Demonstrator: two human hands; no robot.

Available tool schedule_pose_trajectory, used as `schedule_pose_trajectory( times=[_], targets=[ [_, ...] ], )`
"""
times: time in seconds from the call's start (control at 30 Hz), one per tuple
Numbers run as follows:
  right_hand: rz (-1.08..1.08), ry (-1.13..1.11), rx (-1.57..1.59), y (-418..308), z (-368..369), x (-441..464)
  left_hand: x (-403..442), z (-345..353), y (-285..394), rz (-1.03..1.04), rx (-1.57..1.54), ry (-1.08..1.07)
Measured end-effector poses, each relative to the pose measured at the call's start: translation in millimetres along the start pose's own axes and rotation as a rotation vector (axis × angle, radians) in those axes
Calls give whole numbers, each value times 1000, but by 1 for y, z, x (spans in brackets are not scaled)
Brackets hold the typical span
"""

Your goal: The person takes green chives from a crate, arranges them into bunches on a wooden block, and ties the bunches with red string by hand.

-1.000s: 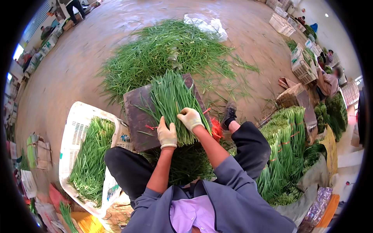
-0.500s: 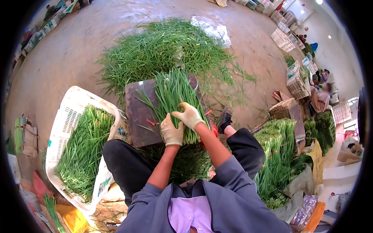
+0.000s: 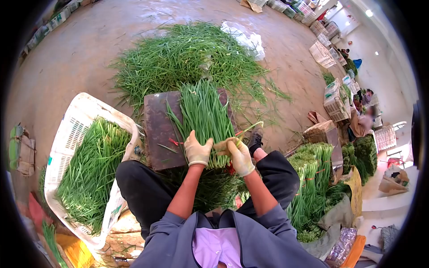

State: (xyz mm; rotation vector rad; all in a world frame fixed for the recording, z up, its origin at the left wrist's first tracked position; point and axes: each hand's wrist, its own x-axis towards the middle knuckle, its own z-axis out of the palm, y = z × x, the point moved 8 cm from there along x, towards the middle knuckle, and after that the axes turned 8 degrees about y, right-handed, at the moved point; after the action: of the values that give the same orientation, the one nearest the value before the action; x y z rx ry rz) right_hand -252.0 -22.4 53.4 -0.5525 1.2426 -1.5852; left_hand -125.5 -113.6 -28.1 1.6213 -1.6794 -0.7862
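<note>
A thick bunch of long green chives (image 3: 203, 109) lies across a dark, worn board (image 3: 161, 109) in front of me. My left hand (image 3: 198, 149), in a pale glove, rests against the bunch's lower left side, thumb and fingers apart. Just right of the cut ends is my right hand (image 3: 240, 156), also gloved, its fingers pinched together. A thin pale-green stalk (image 3: 254, 127) sticks up from that pinch, its tip bent to the right. Red ties (image 3: 174, 142) and a loose leaf piece lie on the board, left of the bunch.
A white crate (image 3: 80, 109) full of chives stands at left. Beyond the board spreads a loose heap of chives (image 3: 178, 58) with a plastic sheet (image 3: 246, 38). Tied bundles (image 3: 313, 178) stand at right. Further off are stacked crates (image 3: 335, 100) and a seated person (image 3: 363, 123).
My right hand has moved from on top of the bunch to the lower right, bringing the pale stalk away. My left hand has stayed nearly in place at the bunch's side.
</note>
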Motion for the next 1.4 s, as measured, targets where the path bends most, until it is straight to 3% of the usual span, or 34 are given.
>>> schedule_pose_trajectory(
  times=[0.03,0.1,0.13,0.17,0.23,0.27,0.3,0.33,0.37,0.47,0.53,0.57,0.63,0.67,0.7,0.8,0.83,0.9,0.97,1.0,1.03,1.1,1.13,1.17,1.23,1.3,1.4],
  targets=[
    [151,-254,509,-22,23,-15,-7,4,1,60,41,58],
    [114,-202,386,-46,39,-18,-10,2,6,83,31,83],
    [128,-12,65,-53,46,9,-13,2,6,71,28,89],
    [120,-48,88,-56,52,10,-14,3,7,92,46,103],
    [89,-36,-588,-17,66,84,-12,3,14,97,58,110],
    [106,-9,-567,-11,62,90,-17,4,13,118,76,122],
    [72,-5,-770,9,60,116,-15,4,14,143,92,145],
    [-130,8,-1117,26,55,149,-14,5,14,131,91,127],
    [-283,25,-1249,26,66,160,-14,3,14,103,47,127],
    [-226,78,-1525,31,80,179,-11,6,13,89,46,123],
    [-137,-30,-1471,38,77,184,-13,3,13,88,-1,124],
    [-210,53,-1305,28,72,182,-11,0,13,85,-3,120],
    [-141,44,-913,15,57,173,-10,-5,10,24,-54,103],
    [-1,81,-601,1,57,150,-9,-7,3,44,-144,156],
    [-44,99,-490,-16,55,134,-7,-10,-5,36,-227,196],
    [-89,87,-506,-37,30,101,4,5,-45,-210,-729,205],
    [-210,65,-397,-46,31,87,7,13,-56,-283,-822,197],
    [-336,45,-290,-58,33,61,15,19,-58,-313,-758,123],
    [-190,-53,-115,-53,40,37,12,21,-42,-369,-744,-19],
    [-188,-39,-48,-44,33,33,12,4,-33,-257,-384,44],
    [-189,-38,-48,-51,34,21,14,3,-27,-224,-302,1],
    [31,-353,467,-82,66,-18,13,7,-30,-178,-235,12],
    [-35,-258,360,-96,60,-25,13,6,-31,-181,-235,19],
    [21,-259,445,-99,54,-28,13,6,-32,-187,-262,27],
    [35,44,-109,-80,31,-16,12,6,-31,-181,-287,25],
    [52,54,-726,-36,15,2,12,4,-28,-172,-281,39],
    [-198,2,-1170,38,-8,26,15,6,-29,-163,-292,28]
  ],
)
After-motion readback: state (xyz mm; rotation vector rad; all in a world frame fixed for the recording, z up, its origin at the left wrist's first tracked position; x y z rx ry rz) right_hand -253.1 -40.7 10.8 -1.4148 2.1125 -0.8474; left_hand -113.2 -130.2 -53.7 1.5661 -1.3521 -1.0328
